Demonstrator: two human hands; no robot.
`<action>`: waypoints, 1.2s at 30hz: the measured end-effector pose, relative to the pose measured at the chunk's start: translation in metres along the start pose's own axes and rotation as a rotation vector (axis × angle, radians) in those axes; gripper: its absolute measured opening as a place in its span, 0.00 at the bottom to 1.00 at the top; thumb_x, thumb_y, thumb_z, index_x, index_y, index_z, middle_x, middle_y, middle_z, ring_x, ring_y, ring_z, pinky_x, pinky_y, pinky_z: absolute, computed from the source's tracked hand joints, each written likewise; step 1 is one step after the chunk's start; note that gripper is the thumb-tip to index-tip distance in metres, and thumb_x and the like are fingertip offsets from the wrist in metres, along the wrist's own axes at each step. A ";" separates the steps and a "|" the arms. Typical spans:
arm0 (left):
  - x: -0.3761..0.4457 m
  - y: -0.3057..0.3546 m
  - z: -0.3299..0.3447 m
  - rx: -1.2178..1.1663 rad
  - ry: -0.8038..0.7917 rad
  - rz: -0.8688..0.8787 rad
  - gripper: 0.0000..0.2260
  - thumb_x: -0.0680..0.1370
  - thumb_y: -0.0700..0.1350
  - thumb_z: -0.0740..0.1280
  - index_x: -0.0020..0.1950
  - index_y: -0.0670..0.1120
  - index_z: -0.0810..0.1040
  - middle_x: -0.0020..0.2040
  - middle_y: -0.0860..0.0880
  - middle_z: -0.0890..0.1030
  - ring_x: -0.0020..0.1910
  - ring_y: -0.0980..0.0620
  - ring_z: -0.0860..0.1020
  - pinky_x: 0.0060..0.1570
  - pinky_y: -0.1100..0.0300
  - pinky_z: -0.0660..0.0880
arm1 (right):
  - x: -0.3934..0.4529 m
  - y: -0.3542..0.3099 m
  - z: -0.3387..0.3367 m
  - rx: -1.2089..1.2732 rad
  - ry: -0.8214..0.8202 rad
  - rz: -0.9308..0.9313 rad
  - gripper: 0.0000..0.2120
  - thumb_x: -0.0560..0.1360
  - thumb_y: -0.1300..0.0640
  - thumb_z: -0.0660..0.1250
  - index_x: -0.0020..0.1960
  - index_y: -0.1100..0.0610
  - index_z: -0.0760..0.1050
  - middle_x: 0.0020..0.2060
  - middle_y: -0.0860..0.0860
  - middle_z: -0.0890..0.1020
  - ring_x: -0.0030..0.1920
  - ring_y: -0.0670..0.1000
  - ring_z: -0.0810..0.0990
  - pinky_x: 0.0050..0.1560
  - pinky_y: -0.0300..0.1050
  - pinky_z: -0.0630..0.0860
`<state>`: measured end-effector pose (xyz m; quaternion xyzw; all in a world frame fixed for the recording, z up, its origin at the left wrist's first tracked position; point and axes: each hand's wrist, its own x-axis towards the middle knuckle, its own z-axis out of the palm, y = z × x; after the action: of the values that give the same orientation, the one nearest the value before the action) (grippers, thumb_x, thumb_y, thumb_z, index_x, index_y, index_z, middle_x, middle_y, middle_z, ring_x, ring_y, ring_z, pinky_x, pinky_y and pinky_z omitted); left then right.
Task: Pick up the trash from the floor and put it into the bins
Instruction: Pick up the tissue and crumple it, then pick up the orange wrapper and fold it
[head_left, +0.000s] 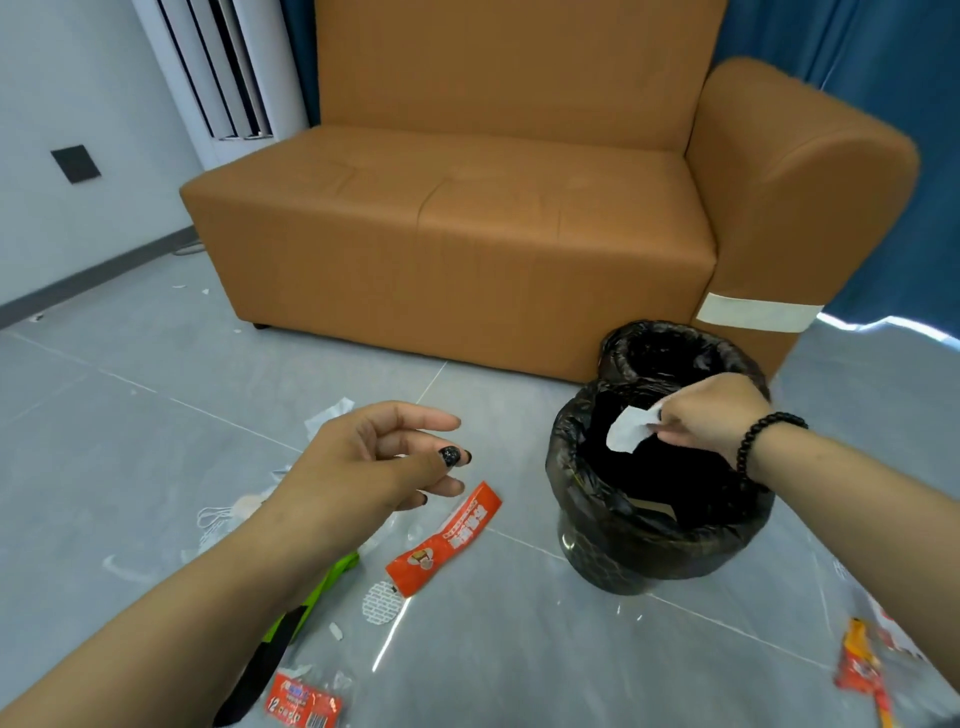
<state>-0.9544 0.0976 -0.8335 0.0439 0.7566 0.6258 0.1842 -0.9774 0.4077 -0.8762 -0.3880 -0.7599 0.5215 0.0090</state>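
A tan leather sofa stands with blue curtains behind it and a white slatted column unit behind its left end.

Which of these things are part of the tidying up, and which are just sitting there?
Part of the job:
right hand pinching white paper
near bin, far bin
red wrapper
left hand, holding nothing

Just there:
sofa
curtain
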 end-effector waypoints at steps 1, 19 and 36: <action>0.003 -0.002 -0.001 0.006 0.006 -0.013 0.09 0.76 0.35 0.67 0.53 0.46 0.81 0.42 0.48 0.86 0.39 0.53 0.85 0.37 0.64 0.73 | 0.007 0.007 0.003 -0.137 -0.009 -0.008 0.05 0.71 0.70 0.66 0.46 0.69 0.79 0.50 0.64 0.82 0.45 0.58 0.83 0.53 0.57 0.80; 0.087 -0.088 -0.027 0.165 -0.015 -0.277 0.09 0.78 0.36 0.63 0.57 0.43 0.74 0.47 0.45 0.83 0.37 0.53 0.81 0.36 0.62 0.70 | 0.002 0.045 0.113 -0.803 -0.252 -0.713 0.13 0.75 0.66 0.59 0.51 0.57 0.80 0.54 0.53 0.77 0.56 0.53 0.76 0.59 0.43 0.72; 0.188 -0.345 -0.012 0.233 0.283 -0.758 0.26 0.70 0.43 0.68 0.67 0.40 0.69 0.61 0.38 0.77 0.58 0.38 0.78 0.57 0.47 0.77 | 0.034 0.201 0.261 -0.874 -0.685 -0.096 0.14 0.77 0.60 0.60 0.61 0.57 0.74 0.61 0.53 0.75 0.59 0.52 0.76 0.56 0.39 0.73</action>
<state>-1.0767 0.0687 -1.2060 -0.3034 0.8029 0.4239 0.2893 -0.9939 0.2547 -1.1688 -0.1287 -0.8818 0.2530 -0.3767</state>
